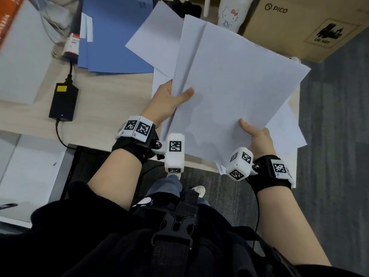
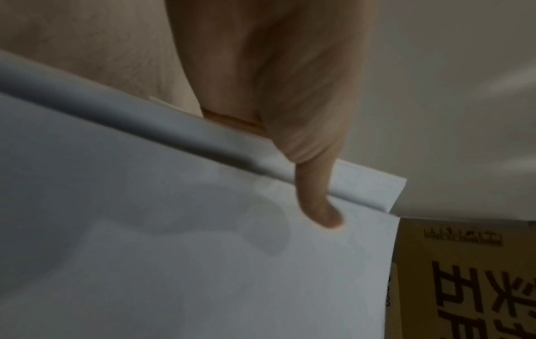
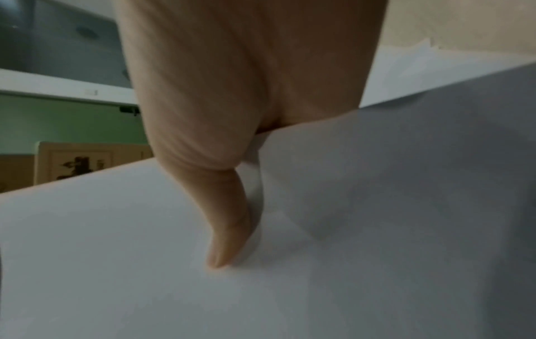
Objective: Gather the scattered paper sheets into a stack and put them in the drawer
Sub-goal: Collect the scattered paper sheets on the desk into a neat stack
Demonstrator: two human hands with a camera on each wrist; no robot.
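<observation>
The wooden desk (image 1: 111, 96) fills the upper left of the head view. A cardboard box (image 1: 299, 27) stands at 1 o'clock, blue folders (image 1: 111, 37) lie at 11 o'clock, and a black power adapter (image 1: 63, 101) lies at 9 o'clock. No drawer can be identified with certainty; a dark opening is seen under the desk edge at 8 o'clock.

The gathered paper sheets (image 1: 235, 86) are held above the desk, at the centre of the view, and are fanned rather than squared. More loose sheets (image 1: 155, 43) are left on the desk beneath them, at 12 o'clock, and others (image 1: 289, 134) at 4 o'clock.

The bundle is gripped at its left edge by the left hand (image 1: 165, 102), thumb pressed on top and fingers hidden beneath. The near right corner is pinched by the right hand (image 1: 257, 138) in the same way, as is confirmed in both wrist views.

The step in hand is judged to be squaring the bundle. It would best be done with the grip loosened slightly and the long edge tapped on the desk, so that the offset sheets slide into line. The thumbs should be kept light, since creases are easily set in thin paper. The remaining sheets should be collected before the drawer is approached.
</observation>
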